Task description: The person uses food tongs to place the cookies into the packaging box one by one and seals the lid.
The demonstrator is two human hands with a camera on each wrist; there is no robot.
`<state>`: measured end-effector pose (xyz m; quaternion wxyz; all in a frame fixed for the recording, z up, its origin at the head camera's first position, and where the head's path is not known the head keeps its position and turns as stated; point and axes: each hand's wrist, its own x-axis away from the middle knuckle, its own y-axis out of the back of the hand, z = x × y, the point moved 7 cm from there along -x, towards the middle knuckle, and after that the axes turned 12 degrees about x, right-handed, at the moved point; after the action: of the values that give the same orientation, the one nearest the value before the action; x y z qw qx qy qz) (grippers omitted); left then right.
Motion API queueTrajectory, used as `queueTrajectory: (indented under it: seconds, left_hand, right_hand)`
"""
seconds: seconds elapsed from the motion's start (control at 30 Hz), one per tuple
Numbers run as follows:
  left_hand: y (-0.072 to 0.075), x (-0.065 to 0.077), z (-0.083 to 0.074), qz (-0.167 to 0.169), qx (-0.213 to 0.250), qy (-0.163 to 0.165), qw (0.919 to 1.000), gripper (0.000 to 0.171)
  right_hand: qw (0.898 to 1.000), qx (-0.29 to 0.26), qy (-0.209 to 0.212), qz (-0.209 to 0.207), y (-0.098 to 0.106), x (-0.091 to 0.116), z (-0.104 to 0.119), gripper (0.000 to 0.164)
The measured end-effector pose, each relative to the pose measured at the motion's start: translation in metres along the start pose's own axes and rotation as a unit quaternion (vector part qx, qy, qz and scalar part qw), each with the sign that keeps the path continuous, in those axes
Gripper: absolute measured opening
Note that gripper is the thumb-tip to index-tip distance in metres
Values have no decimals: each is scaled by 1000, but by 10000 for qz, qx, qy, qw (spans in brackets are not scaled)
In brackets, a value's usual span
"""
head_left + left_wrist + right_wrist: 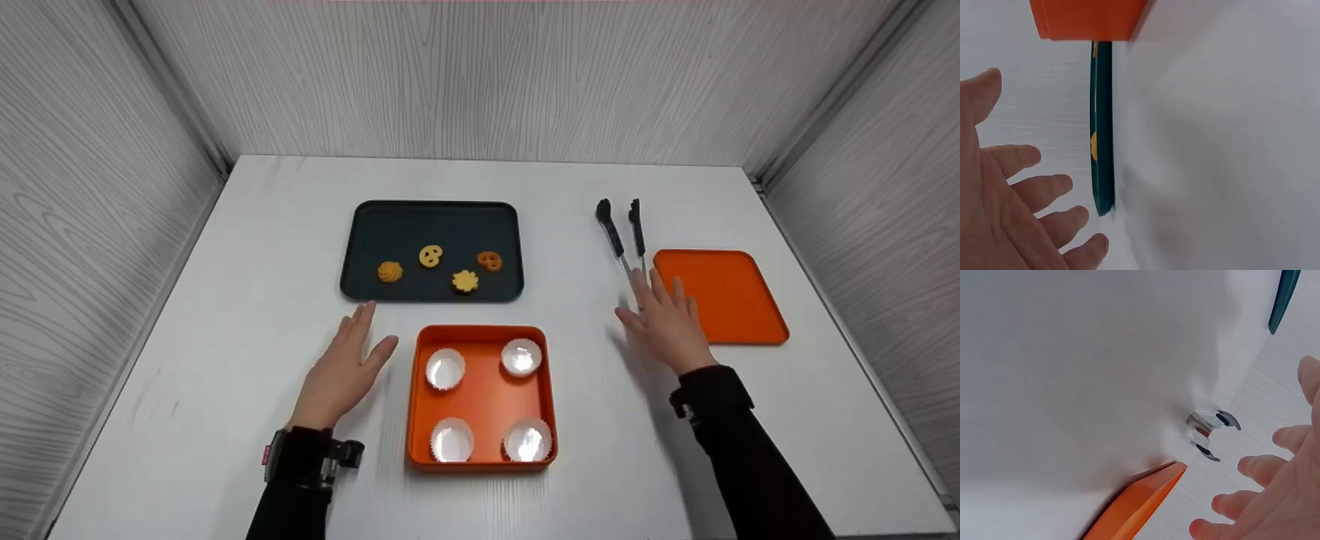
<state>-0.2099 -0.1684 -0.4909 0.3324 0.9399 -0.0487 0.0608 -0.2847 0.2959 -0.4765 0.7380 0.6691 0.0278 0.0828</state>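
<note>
My left hand (341, 375) hovers with fingers straight and thumb spread, left of a square orange box (484, 401); it holds nothing. Inside the box stand several white paper cups (445, 369), one near each corner. My right hand (667, 326), fingers spread, is over the near end of metal tongs with black handles (611, 229), which its fingers partly hide in the head view. In the right wrist view a gap shows between that hand and the tongs (1202, 427). Right of them lies a flat orange tray (724, 296).
Behind the box, a dark green tray (435, 217) carries a swirl cookie (390, 271), a pale pretzel-shaped cookie (430, 256), a flower-shaped cookie (465, 281) and a brown pretzel (490, 261). Grey wood-grain panels (480, 82) wall the white table (225, 315) at the back and sides.
</note>
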Motion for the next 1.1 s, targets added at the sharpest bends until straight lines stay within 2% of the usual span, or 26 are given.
queueTrajectory:
  seconds: [0.1,0.23,0.5,0.67,0.87,1.1]
  left_hand:
    - [-10,7,-4,137,327,172,9992,91]
    - [-23,16,-10,208,738,285,9966,84]
    - [-44,36,-18,17,1729,183,9848,77]
    - [-58,44,-19,51,2203,148,9753,75]
    - [-67,46,-22,-15,2127,-154,9770,66]
    - [-70,47,-25,-79,1847,-372,9821,61]
  right_hand:
    - [10000,-33,41,-19,3,-6,0,82]
    - [9997,-208,93,-47,8,-14,-2,83]
    - [9979,-636,81,-74,13,-30,-4,86]
    - [9968,-787,-91,-97,10,-42,-8,86]
    - [9978,-334,-342,-455,5,-54,-9,80]
    - [9951,265,-374,-876,3,-60,-3,69]
